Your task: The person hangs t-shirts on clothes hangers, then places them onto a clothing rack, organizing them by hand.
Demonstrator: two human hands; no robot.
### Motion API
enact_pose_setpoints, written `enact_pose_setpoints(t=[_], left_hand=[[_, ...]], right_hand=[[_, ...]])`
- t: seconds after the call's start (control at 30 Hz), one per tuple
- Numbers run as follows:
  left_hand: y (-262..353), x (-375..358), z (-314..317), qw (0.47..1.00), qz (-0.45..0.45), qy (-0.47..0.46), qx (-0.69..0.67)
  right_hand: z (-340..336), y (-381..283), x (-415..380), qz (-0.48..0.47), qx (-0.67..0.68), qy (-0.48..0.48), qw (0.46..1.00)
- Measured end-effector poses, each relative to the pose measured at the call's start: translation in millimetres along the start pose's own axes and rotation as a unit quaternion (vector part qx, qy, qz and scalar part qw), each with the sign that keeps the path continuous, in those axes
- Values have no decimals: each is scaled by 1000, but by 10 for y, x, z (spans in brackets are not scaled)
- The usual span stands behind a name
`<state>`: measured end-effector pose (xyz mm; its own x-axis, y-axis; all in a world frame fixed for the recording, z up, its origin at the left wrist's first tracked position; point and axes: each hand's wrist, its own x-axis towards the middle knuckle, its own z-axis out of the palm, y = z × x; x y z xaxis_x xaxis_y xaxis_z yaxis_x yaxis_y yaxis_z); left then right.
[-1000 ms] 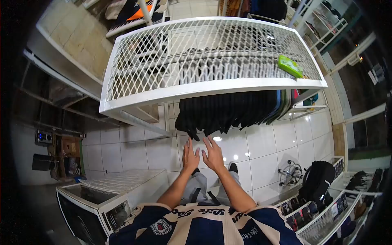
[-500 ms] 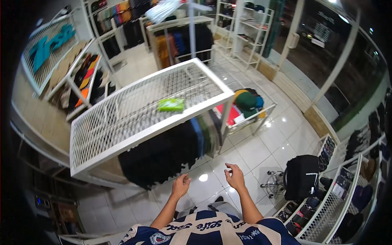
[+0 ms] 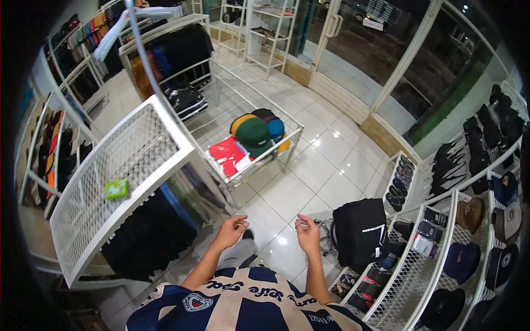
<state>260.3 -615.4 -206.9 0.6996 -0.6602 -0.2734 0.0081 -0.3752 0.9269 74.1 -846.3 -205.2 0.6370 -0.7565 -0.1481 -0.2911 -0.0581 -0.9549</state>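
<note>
My left hand (image 3: 231, 231) is held out in front of my body over the tiled floor, its fingers loosely bent and nothing in it. At about the same height, my right hand (image 3: 308, 234) is also empty, its fingers slightly curled and apart. Nearest to my left hand is a row of dark hanging clothes (image 3: 149, 237) under a white mesh-topped rack (image 3: 72, 226). A bright green packet (image 3: 116, 189) lies on that mesh. Close by my right hand, a black cloth or garment (image 3: 359, 231) covers a wheeled chair. Neither hand touches anything.
Ahead, a low white wire table (image 3: 243, 177) bears several caps (image 3: 254, 135), a red packaged item (image 3: 227, 155) and black packaged goods (image 3: 187, 102). White mesh shelves (image 3: 408, 281) with caps and small goods line the right. Glass doors (image 3: 353, 71) stand beyond the floor tiles.
My view has turned to the right and moved forward, so the mesh rack and green packet now sit further left. Both hands stay raised and empty; their fingers look more curled.
</note>
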Motion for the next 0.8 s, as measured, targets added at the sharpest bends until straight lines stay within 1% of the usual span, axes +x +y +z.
enact_pose_setpoints(t=[0.03,0.07,0.1,0.17,0.2,0.23,0.3,0.33,0.37,0.43,0.47,0.5,0.53,0.6,0.63,0.67,0.7,0.73,0.77,0.8], left_hand=[[32,172,45,1000,-15,-20,0],[-72,383,100,999,-11,-30,5],[-24,590,155,999,-8,-38,3],[53,979,244,997,-46,-54,32],[-88,1248,321,998,-36,-54,5],[-87,1510,372,998,-32,-58,2],[7,2105,453,997,-23,-61,50],[20,2432,505,997,-30,-66,40],[225,2678,526,997,-8,-55,46],[754,3190,581,998,24,-42,35],[601,3614,680,996,65,-51,19],[919,3803,646,995,78,-45,40],[1286,3981,647,993,89,-39,64],[1582,4398,714,993,111,-43,20],[1692,4555,734,993,107,-43,28],[1820,4721,752,992,109,-59,6],[1933,4845,761,991,110,-72,-19],[2030,4953,758,991,105,-83,-16],[2010,5081,786,992,99,-75,-18],[1965,5211,826,994,85,-66,-14]], right_hand=[[-12,63,85,4,20,4,1000],[-14,28,153,8,23,3,1000],[-21,57,292,8,20,11,1000],[-46,150,524,36,6,-22,999],[-52,247,700,2,0,-6,1000],[-90,215,895,1,-4,0,1000],[-204,70,1363,47,-26,-13,998],[-266,162,1654,-14,14,-9,1000],[-367,40,1871,-9,5,-11,1000],[-577,-453,2462,0,-34,-3,999],[-681,-574,2751,-43,-54,-2,998],[-794,-681,3047,-86,-70,-1,994],[-878,-899,3296,-88,-90,16,992],[-968,-1336,3660,-89,-114,61,988],[-994,-1457,3804,-87,-121,88,985],[-1011,-1493,3957,-63,-114,97,987],[-991,-1424,4115,-64,-111,91,988],[-989,-1284,4274,-51,-72,73,993],[-994,-1130,4411,-35,-33,54,997],[-985,-1014,4552,-16,8,14,1000]])
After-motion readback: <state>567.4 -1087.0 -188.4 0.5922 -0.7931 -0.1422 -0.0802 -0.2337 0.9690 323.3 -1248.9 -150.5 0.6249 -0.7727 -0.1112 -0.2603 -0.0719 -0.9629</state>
